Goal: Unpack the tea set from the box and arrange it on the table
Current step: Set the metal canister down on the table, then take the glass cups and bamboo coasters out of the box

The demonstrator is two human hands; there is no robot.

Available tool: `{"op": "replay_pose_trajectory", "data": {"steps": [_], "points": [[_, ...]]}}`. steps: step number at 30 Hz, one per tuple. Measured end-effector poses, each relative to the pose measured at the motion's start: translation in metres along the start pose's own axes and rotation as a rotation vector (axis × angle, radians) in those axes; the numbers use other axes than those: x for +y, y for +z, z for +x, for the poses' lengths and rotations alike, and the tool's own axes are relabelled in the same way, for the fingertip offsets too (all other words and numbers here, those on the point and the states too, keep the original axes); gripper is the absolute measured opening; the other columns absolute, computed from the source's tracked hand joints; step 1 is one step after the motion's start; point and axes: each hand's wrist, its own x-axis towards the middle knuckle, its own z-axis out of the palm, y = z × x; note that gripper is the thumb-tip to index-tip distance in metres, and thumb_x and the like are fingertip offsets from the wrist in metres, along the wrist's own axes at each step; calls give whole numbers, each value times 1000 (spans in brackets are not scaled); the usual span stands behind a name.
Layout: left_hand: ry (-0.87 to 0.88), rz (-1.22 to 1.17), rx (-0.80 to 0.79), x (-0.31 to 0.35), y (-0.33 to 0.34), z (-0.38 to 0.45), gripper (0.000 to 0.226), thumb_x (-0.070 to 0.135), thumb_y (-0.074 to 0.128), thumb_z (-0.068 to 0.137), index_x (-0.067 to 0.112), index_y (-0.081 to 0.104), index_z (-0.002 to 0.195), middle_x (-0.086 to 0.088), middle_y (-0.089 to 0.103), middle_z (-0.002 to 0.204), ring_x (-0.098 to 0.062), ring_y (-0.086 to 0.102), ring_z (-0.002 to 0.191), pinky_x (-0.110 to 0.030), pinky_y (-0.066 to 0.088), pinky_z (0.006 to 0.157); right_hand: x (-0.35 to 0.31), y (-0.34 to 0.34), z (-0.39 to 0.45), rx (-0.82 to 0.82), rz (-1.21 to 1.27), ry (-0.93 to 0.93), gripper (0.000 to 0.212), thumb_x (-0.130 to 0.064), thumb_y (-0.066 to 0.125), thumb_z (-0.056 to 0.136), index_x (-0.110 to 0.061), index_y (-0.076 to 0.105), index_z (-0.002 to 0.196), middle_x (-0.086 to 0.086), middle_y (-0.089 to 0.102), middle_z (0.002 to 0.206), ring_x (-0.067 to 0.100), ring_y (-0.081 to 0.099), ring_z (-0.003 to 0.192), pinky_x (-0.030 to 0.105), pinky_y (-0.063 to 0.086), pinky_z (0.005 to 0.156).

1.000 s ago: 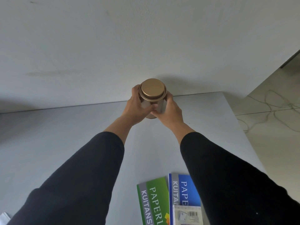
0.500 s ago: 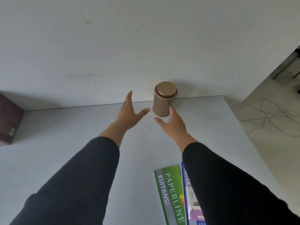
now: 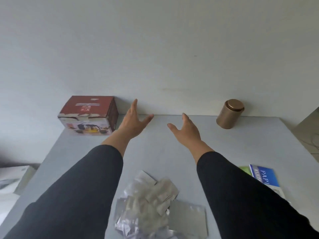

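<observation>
Hands spread, empty, above grey table (image 3: 250, 145): left hand (image 3: 133, 124), right hand (image 3: 187, 131). Red cardboard tea-set box (image 3: 89, 116) closed at far left by wall; gold metal canister (image 3: 230, 113) upright far right.

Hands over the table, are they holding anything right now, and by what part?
Nothing is held. The left hand and right hand are both open above the table, fingers spread, touching neither the box nor the tin.
</observation>
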Motion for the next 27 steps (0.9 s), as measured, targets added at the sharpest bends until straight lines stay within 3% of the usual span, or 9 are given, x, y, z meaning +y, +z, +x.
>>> {"op": "replay_pose_trajectory", "data": {"steps": [6, 12, 21, 27], "points": [[-52, 36, 89, -62, -93, -11, 83, 49, 52, 89, 13, 8, 148, -10, 23, 153, -29, 30, 136, -42, 27, 108, -91, 49, -16, -62, 5, -124, 81, -56, 48, 87, -17, 12, 148, 2, 21, 155, 22, 22, 141, 43, 24, 112], [-159, 104, 64, -119, -129, -18, 72, 44, 47, 93, 10, 14, 148, -11, 22, 153, -28, 25, 139, -42, 25, 110, -148, 100, -2, -119, -33, -201, 78, -53, 50, 88, -16, 16, 147, 3, 24, 154, 23, 26, 139, 44, 27, 111], [-249, 244, 39, -211, -171, 12, 61, 29, 54, 91, 14, 26, 143, -8, 29, 149, -28, 38, 129, -40, 35, 102, -213, 200, 17, -192, -126, -335, 60, -43, 52, 89, -17, 34, 141, 0, 34, 147, 20, 34, 133, 40, 34, 106], [-202, 305, -21, -250, -177, 55, 62, 32, 57, 88, 16, 29, 141, -5, 27, 146, -27, 46, 120, -44, 40, 99, -225, 244, 37, -35, -181, -172, 42, -33, 51, 90, -14, 53, 128, 6, 47, 127, 25, 48, 114, 37, 43, 94]]}}
